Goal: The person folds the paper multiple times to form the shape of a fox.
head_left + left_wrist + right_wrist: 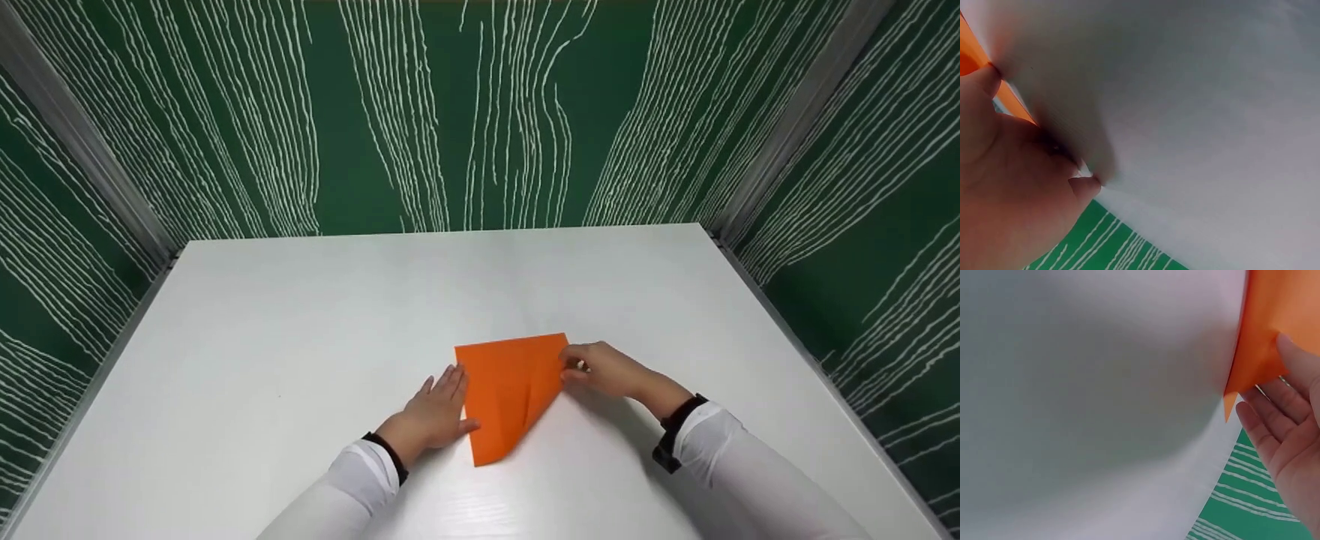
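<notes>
A sheet of orange paper (499,382) lies on the white table in the head view, its near right corner lifted and bent over toward the far right. My left hand (435,417) rests at the paper's left edge with fingers extended, the thumb touching the sheet. In the left wrist view, only a strip of the paper (1015,101) shows beyond that hand (1010,185). My right hand (607,368) pinches the bent-over part at the right edge. The right wrist view shows its thumb on top of the orange paper (1264,332) and fingers beneath.
The white table (300,322) stretches out on all sides of the paper. Green walls (465,112) with white wavy lines stand behind and at both sides, with grey posts (795,112) at the corners. Each wrist wears a black band (679,431).
</notes>
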